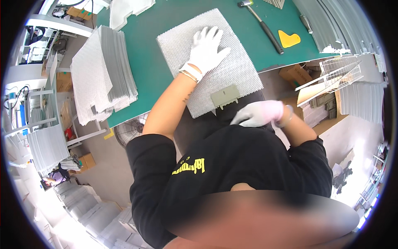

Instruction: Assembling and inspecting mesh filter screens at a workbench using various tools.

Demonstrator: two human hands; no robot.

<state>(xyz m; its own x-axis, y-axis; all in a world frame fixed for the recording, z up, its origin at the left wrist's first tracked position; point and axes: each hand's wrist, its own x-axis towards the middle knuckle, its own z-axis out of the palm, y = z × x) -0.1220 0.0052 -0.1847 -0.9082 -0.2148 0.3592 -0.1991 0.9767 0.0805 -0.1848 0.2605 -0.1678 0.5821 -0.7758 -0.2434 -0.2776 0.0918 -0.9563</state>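
Observation:
A silvery honeycomb-mesh panel point(242, 68) lies askew on the green tabletop, its near corner jutting past the front edge. My left hand point(207, 49), in a white glove, rests flat on it with the fingers spread. On the panel's near end sits a small grey-green plate with short teeth point(225, 96); neither hand touches it. My right hand point(259, 114), also gloved, is close to my lap, right of that plate. Its fingers curl down and together, and the fingertips are partly hidden, so anything in them does not show.
A stack of mesh panels point(118, 70) stands at the table's left. A hammer point(267, 31) and a yellow scraper point(289, 39) lie at the far right, near a dark-handled tool point(306, 24) and stacked grey sheets point(331, 25). Below are a wire rack point(342, 74) and a floor fan point(130, 129).

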